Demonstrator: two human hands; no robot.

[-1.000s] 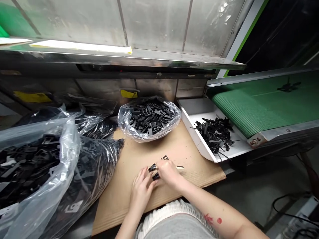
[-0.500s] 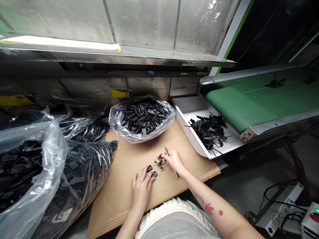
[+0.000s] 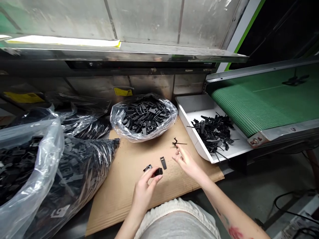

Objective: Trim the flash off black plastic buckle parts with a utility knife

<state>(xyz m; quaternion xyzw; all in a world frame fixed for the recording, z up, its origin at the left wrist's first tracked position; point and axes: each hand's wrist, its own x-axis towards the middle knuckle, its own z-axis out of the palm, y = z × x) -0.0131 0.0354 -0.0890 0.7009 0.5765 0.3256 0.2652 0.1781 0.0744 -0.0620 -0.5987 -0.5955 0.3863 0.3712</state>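
My left hand is closed over the cardboard, its thumb and fingers pinching a small black plastic part. Another black part lies just beyond those fingers. To their right, a flat, tapered black clip with an opening at one end rests on the board. My right hand is held further right with its thumb and fingers apart. Right at its fingertips is a thin, branched black plastic sprue; whether a finger touches it is hard to see.
A clear bag full of black clips stands at the back of the cardboard. Larger filled bags crowd the left. On the right, a white tray holds black sprues below the end of a green conveyor belt.
My right hand has moved right, away from the parts, and its fingers have spread. The sprue is now separate from the clips. My left hand has picked up a black part.
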